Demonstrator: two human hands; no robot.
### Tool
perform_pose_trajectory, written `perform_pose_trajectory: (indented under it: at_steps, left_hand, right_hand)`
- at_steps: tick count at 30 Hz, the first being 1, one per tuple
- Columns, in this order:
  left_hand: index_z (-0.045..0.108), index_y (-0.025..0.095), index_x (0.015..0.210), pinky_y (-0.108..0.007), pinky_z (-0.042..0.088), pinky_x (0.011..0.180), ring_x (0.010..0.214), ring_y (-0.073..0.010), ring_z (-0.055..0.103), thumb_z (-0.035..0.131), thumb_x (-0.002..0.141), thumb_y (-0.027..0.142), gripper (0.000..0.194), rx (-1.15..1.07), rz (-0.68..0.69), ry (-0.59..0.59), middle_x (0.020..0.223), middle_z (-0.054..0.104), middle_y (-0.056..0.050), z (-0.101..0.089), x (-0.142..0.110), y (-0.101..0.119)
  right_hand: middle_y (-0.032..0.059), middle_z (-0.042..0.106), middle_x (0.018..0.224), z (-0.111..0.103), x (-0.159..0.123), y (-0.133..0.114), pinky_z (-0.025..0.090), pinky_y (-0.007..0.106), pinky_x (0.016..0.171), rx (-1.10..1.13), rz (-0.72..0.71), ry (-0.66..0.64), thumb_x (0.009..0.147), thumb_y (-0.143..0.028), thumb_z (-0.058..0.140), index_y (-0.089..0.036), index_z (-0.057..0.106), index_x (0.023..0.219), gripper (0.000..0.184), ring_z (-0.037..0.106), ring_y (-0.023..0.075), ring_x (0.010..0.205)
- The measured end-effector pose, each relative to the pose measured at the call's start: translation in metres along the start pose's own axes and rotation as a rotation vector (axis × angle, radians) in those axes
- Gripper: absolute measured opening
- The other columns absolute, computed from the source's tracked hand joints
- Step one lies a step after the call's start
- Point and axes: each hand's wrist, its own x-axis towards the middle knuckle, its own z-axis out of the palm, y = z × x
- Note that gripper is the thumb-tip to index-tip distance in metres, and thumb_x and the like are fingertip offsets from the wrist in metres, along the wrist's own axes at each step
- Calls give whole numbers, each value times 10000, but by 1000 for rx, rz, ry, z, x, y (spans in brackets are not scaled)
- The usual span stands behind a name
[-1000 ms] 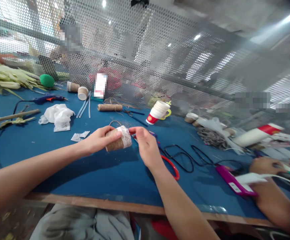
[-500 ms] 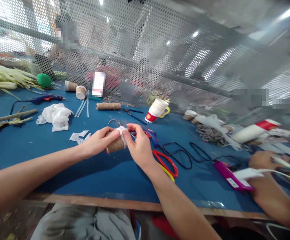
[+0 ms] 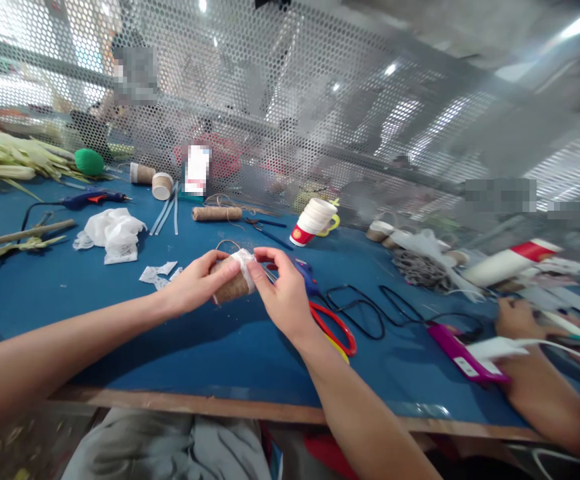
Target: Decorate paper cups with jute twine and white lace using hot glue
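Held low over the blue table is a paper cup [image 3: 231,288] wrapped in brown twine, tipped on its side. A band of white lace [image 3: 243,257] runs round its right end. My left hand [image 3: 201,277] is closed round the cup's left part, its thumb pressing near the lace. On the right end, my right hand [image 3: 281,287] pinches the lace and rim between thumb and fingers; part of its grip is hidden. Beside my right wrist lie scissors [image 3: 337,327] with red and yellow handles, and a blue glue gun [image 3: 306,275] partly behind that hand.
Lace scraps [image 3: 157,273] and a crumpled lace piece [image 3: 113,233] lie left. Behind are a twine roll [image 3: 217,213], pliers [image 3: 265,227], stacked paper cups [image 3: 315,219] and another glue gun [image 3: 95,197]. At right, a co-worker's arm [image 3: 545,383] is beside a purple power strip [image 3: 463,353].
The cup has turned slightly in my hands, and my right hand has shifted a little to the right along the lace. My left hand is nearly still.
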Motion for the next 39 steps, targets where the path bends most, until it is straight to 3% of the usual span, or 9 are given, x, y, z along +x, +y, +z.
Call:
perform_pose_trajectory:
  at_steps: [2, 5, 9, 15, 21, 29, 34, 39]
  left_hand:
    - [502, 136, 1102, -320, 476, 735, 903, -213, 573, 429, 808, 554, 516, -18, 28, 10, 1035, 608, -101, 0, 0, 1]
    - [471, 129, 1145, -352, 439, 857, 1016, -230, 548, 546, 755, 467, 522, -138, 101, -6, 1151, 578, -124, -1, 1, 0]
    - [403, 125, 1214, -354, 438, 862, 1052, -255, 535, 720, 590, 328, 728, -288, 182, -45, 1225, 531, -147, -1, 4, -4]
    - [433, 119, 1175, -344, 401, 908, 1107, -262, 490, 768, 565, 258, 709, -362, 253, -43, 1211, 528, -140, -1, 6, -9]
    - [486, 153, 1141, -303, 435, 785, 928, -208, 548, 789, 567, 327, 672, -538, 217, -129, 1050, 597, -78, 0, 6, -10]
    - [564, 144, 1060, -303, 424, 798, 936, -206, 558, 785, 579, 372, 576, -708, 202, -176, 1064, 614, -103, 1, 7, -13]
    - [562, 155, 1073, -318, 434, 823, 999, -234, 558, 778, 585, 384, 581, -707, 180, -162, 1125, 607, -112, 0, 8, -12]
    - [551, 137, 1060, -332, 435, 822, 988, -243, 567, 784, 556, 424, 625, -650, 174, -64, 1079, 620, -111, -3, 9, -11]
  right_hand:
    - [75, 647, 890, -3, 0, -2, 469, 346, 767, 93, 31, 34, 823, -405, 522, -190, 568, 916, 239, 601, 187, 831]
    - [43, 647, 846, -9, 1, -3, 477, 306, 722, 182, 61, 207, 843, -377, 515, -206, 582, 894, 191, 598, 155, 774]
    - [1, 606, 710, -17, 6, 4, 446, 260, 611, 208, 76, 302, 828, -329, 556, -208, 609, 858, 136, 545, 115, 630]
    - [-57, 476, 509, -19, 11, 7, 341, 220, 467, 522, 177, 212, 787, -342, 603, -190, 587, 779, 152, 431, 80, 487]
    - [-90, 359, 401, -18, 13, 3, 227, 210, 397, 688, 340, 119, 720, -368, 652, -174, 596, 669, 208, 303, 52, 391]
    - [-35, 573, 629, -19, 17, 12, 409, 224, 562, 621, 453, 63, 590, -270, 734, -176, 637, 746, 206, 491, 73, 563]
    - [-29, 573, 568, -19, 14, 8, 409, 233, 518, 554, 406, -17, 605, -404, 737, -170, 599, 687, 284, 496, 87, 513]
    - [-26, 487, 430, -14, 9, 7, 387, 239, 466, 381, 355, -9, 737, -612, 531, -174, 527, 543, 479, 457, 90, 422]
